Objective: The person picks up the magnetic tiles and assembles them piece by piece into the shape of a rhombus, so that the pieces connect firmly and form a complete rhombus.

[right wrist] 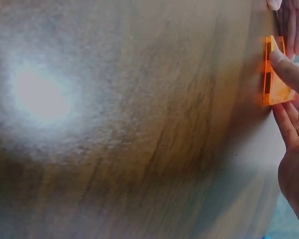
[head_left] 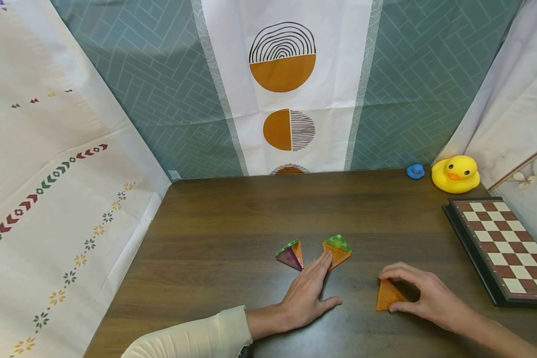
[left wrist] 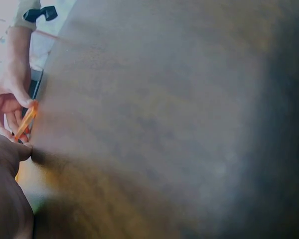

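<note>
My right hand (head_left: 429,298) pinches an orange translucent triangular magnetic tile (head_left: 388,295) between thumb and fingers, right of the table's middle. In the right wrist view the thumb lies on that tile (right wrist: 276,74), with the fingers behind it. My left hand (head_left: 306,296) lies with its fingers extended, fingertips at the lower edge of an orange triangular tile (head_left: 337,254) joined to a green one (head_left: 339,242). Left of those fingertips is another cluster: a purple triangle (head_left: 289,258), an orange one (head_left: 297,251) and a green one (head_left: 291,245). The left fingers partly cover the gap between clusters.
A chessboard (head_left: 507,248) in a black frame lies on the right side of the brown wooden table (head_left: 215,214). At the back right corner sit a big yellow rubber duck (head_left: 455,174) and a small blue one (head_left: 415,171). Patterned cloths hang behind and beside the table.
</note>
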The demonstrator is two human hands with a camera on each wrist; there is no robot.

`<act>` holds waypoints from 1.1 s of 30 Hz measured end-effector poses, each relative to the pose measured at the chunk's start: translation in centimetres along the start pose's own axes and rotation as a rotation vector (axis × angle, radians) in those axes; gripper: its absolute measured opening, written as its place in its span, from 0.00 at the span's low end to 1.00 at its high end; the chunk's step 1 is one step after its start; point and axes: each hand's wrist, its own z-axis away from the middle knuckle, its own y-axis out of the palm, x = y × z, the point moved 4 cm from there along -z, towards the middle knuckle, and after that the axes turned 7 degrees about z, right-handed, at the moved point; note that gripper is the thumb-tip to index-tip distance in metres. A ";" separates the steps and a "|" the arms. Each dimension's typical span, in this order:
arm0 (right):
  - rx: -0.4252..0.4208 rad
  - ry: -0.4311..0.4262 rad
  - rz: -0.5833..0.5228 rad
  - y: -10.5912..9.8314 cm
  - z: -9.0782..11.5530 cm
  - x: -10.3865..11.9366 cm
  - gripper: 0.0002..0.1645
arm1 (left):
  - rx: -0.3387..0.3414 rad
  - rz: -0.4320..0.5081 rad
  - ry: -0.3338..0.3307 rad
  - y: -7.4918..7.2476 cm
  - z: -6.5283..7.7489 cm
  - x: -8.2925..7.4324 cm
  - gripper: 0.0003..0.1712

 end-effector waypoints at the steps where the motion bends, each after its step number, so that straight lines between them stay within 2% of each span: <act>1: -0.003 0.000 -0.006 0.0 -0.1 0.0 0.41 | 0.001 -0.001 0.000 0.0 0.0 0.0 0.58; 10: -0.019 0.057 -0.055 0.0 -0.8 -0.4 0.40 | 0.019 0.013 -0.014 -0.1 0.0 0.0 0.58; 16: 0.043 0.161 -0.074 -0.4 -0.9 -0.9 0.33 | 0.022 0.010 -0.020 0.0 0.0 0.0 0.58; 19: 0.062 0.183 -0.097 -0.6 -1.1 -0.9 0.30 | 0.019 0.009 -0.018 0.0 0.0 0.1 0.58; 27: 0.079 0.134 -0.147 -1.2 -1.7 -0.5 0.22 | 0.015 0.013 -0.005 0.0 0.1 0.1 0.58; 33: 0.058 0.083 -0.145 -1.3 -2.3 -0.1 0.17 | 0.019 0.014 -0.011 0.1 0.0 0.1 0.58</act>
